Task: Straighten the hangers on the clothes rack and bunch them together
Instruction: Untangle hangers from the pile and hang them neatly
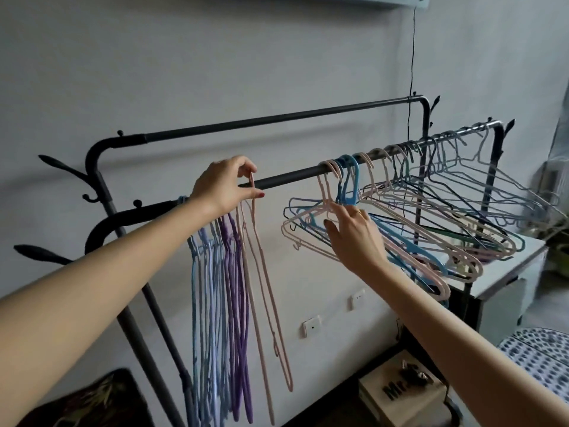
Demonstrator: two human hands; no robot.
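Bunched hangers [221,288] hang straight left; others [415,217] (pastel) askew along rack [292,175]

two hands [224,186], two rack bars [292,177], two wall sockets [311,325], hangers [215,303] too tangled to count tbh

A room in a home: a black metal clothes rack [308,173] hung with plastic hangers [400,217] stands against a plain grey wall [215,72] with wall sockets [311,326], beside a white cabinet [508,272] and a cardboard box [397,396] on the floor.
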